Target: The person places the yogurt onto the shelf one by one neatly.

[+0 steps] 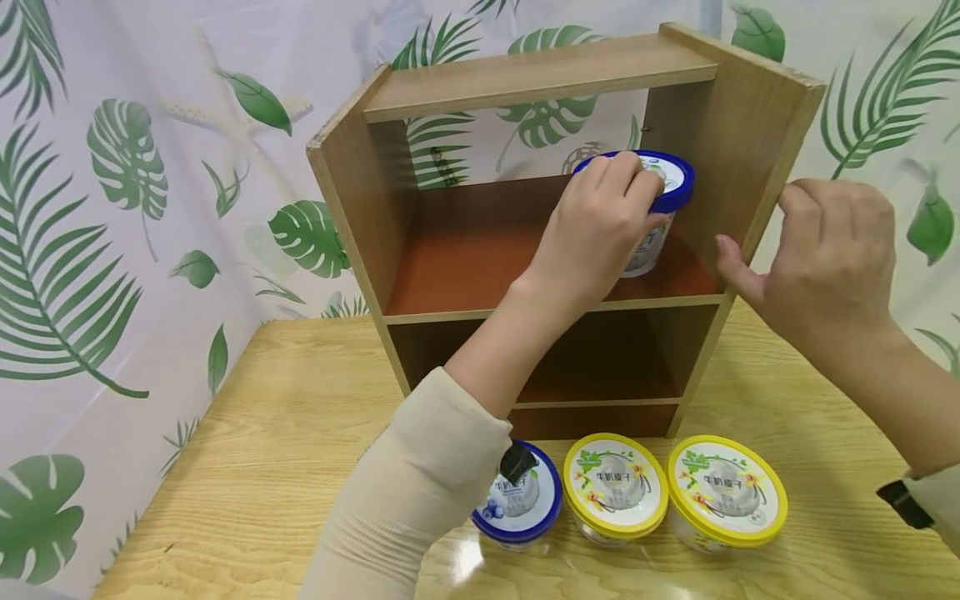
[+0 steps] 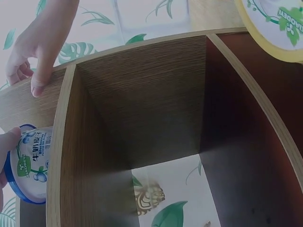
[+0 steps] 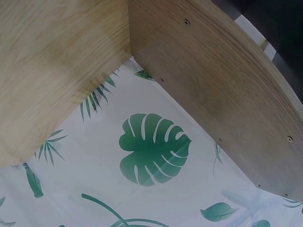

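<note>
My left hand grips a blue-lidded tub from above, at the right end of the upper compartment of a small wooden shelf. In the left wrist view this tub shows blueberries on its label, and only part of the left hand appears at the edge. My right hand holds the front edge of the shelf's right side panel, thumb on the inner side and bent fingers outside. The fingertips are hidden in the head view. No hand appears in the right wrist view, only the panel's outer face.
On the table before the shelf stand another blue-lidded tub, partly behind my left sleeve, and two yellow-lidded tubs, one in the middle and one at right. A leaf-patterned cloth hangs behind.
</note>
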`<state>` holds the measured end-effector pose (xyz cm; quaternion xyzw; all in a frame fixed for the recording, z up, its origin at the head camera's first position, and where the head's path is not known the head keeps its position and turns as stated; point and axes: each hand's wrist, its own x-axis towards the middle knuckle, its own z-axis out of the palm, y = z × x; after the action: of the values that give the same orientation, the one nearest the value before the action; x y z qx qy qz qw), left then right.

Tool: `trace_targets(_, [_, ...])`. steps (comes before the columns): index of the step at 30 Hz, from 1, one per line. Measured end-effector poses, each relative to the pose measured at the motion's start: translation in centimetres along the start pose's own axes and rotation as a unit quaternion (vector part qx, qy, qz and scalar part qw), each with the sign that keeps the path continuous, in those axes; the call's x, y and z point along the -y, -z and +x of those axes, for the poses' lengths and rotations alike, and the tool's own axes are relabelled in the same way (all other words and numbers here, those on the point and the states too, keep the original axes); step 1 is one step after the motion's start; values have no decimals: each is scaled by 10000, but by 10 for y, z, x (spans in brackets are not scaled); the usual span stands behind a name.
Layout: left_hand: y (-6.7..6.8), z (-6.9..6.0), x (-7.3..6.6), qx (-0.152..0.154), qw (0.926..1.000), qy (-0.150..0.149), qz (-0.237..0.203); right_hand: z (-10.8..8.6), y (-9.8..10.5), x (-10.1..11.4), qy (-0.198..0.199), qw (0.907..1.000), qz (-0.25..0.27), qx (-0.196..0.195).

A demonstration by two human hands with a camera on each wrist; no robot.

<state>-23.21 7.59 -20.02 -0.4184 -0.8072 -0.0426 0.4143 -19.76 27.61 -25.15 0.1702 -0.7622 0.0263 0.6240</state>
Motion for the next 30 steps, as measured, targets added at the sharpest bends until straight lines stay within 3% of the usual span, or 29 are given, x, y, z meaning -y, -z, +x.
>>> trace_targets(10, [1, -2, 0, -491, 9986, -43, -198, 1, 0, 6, -71, 9997, 69, -240])
trace_targets(15, [4, -3, -4, -577, 9980, -99, -221, 2, 0, 8, -84, 9995, 79, -285])
trace_targets(30, [8, -11, -14, -758, 9962, -102, 410, 2, 0, 11, -104, 9993, 83, -339])
